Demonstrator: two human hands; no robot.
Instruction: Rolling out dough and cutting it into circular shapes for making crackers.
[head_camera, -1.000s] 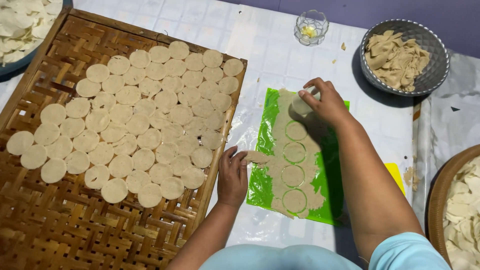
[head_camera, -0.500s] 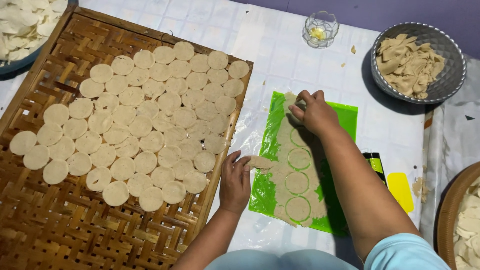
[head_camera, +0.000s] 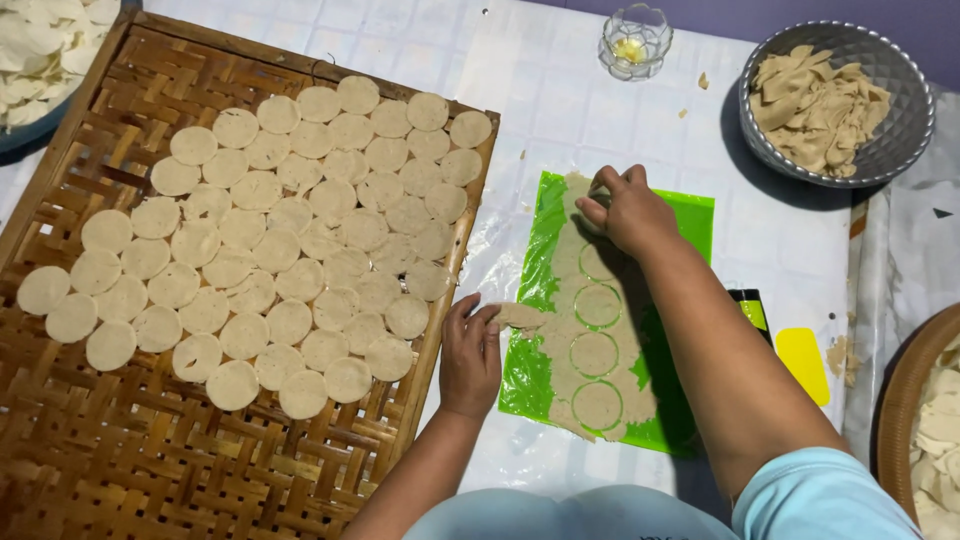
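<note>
We see a rolled dough sheet (head_camera: 585, 330) lying on a green plastic mat (head_camera: 690, 215) on the counter (head_camera: 560, 90), its long axis running away from us. Our right hand (head_camera: 625, 210) presses down at the far end, grip closed on something round (mostly hidden). Our left hand (head_camera: 470, 355) pins the sheet's left edge, fingers flat. Beside it, a woven bamboo tray (head_camera: 120, 470) carries cut dough discs (head_camera: 290, 240).

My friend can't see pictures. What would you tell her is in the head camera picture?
A person's right hand presses on a rolled dough sheet lying on a green mat, while the left hand holds the dough's edge. Cut circles show in the sheet. Left of it, a woven bamboo tray holds many round dough discs, and a metal bowl holds scraps.
</note>
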